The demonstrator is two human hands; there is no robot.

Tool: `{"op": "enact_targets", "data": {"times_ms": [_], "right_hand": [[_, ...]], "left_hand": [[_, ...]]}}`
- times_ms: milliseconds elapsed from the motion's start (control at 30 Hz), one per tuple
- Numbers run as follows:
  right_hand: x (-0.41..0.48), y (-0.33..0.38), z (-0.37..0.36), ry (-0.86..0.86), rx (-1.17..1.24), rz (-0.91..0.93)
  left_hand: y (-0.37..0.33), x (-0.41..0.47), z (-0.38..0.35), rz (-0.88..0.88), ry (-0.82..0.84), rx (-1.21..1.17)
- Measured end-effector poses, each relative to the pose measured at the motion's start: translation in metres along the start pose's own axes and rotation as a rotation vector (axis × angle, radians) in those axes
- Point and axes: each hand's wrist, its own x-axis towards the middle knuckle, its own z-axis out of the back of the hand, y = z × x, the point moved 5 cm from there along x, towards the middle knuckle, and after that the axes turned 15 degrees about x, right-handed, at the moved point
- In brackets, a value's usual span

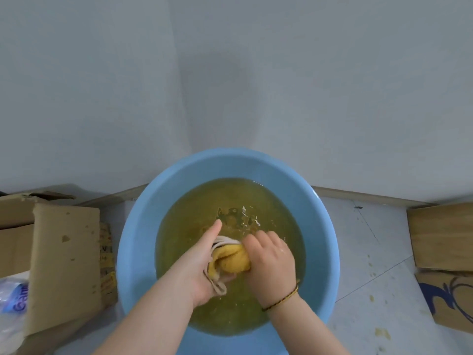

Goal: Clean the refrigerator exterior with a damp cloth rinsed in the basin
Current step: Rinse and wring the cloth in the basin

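Note:
A round blue basin (pixel 135 242) sits on the floor below me, filled with yellowish, rippling water. Over its middle, both hands hold a bunched yellow cloth (pixel 231 260) with a pale edge. My left hand (pixel 202 267) grips the cloth's left end, its thumb stretched out towards the water. My right hand (pixel 271 262) is curled round the right end, knuckles up; a thin cord bracelet circles that wrist. The refrigerator is not in view.
A grey wall (pixel 230 73) rises right behind the basin. An open cardboard box (pixel 64 257) with a plastic bag (pixel 12 298) stands at the left. Two more cardboard boxes (pixel 442 239) stand at the right. The tiled floor (pixel 366 252) shows yellowish spots.

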Motion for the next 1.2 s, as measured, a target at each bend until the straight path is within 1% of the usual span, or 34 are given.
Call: {"op": "enact_targets", "data": {"times_ms": [33, 67, 133, 167, 200, 267, 300, 333, 367, 467, 600, 833, 900, 933, 1033, 1067, 1133, 1200], "right_hand": [[-0.005, 0.007, -0.004, -0.047, 0.025, 0.082], [-0.008, 0.010, -0.008, -0.093, 0.083, 0.099], [-0.014, 0.013, -0.013, -0.204, 0.210, 0.031], [-0.015, 0.013, -0.013, -0.263, 0.288, -0.050], [-0.015, 0.014, -0.011, -0.308, 0.389, -0.190], [-0.012, 0.012, -0.013, -0.354, 0.654, -0.592], [-0.013, 0.010, -0.025, -0.299, 0.806, -0.775], [-0.013, 0.012, -0.036, -0.198, 0.924, -0.890], [-0.012, 0.013, -0.043, -0.114, 1.009, -0.931], [-0.004, 0.018, -0.052, 0.063, 1.199, -0.947], [0.000, 0.020, -0.053, 0.321, 1.223, -0.939], [0.006, 0.014, -0.055, 0.481, 1.239, -0.941], [0.008, 0.011, -0.050, 0.521, 1.169, -0.911], [0.009, 0.008, -0.047, 0.537, 1.086, -0.876], [0.016, 0.001, -0.031, 0.482, 0.801, -0.713], [0.016, 0.001, -0.027, 0.451, 0.762, -0.699], [0.011, 0.000, -0.017, 0.362, 0.822, -0.760], [-0.002, -0.001, -0.004, 0.232, 1.001, -0.868]], "left_hand": [[-0.001, 0.001, -0.001, -0.016, 0.002, -0.053], [-0.005, 0.003, -0.001, -0.045, -0.020, -0.112], [-0.014, 0.003, -0.006, -0.143, -0.083, -0.225], [-0.022, 0.002, -0.011, -0.222, -0.096, -0.237], [-0.029, 0.000, -0.013, -0.314, -0.104, -0.212], [-0.043, -0.003, -0.014, -0.503, -0.129, -0.138], [-0.049, -0.004, -0.011, -0.576, -0.150, -0.101], [-0.054, -0.005, -0.008, -0.634, -0.167, -0.061], [-0.058, -0.006, -0.005, -0.676, -0.176, -0.009], [-0.066, -0.005, 0.001, -0.734, -0.189, 0.146], [-0.066, 0.002, 0.001, -0.708, -0.143, 0.168], [-0.067, 0.013, -0.001, -0.614, 0.013, 0.097], [-0.066, 0.015, 0.000, -0.577, 0.037, 0.084], [-0.065, 0.015, 0.002, -0.549, 0.038, 0.074], [-0.059, 0.010, 0.006, -0.452, -0.021, 0.079], [-0.057, 0.007, 0.009, -0.429, -0.062, 0.064], [-0.055, -0.003, 0.010, -0.413, -0.118, 0.002], [-0.056, -0.018, 0.005, -0.412, -0.111, -0.100]]}}
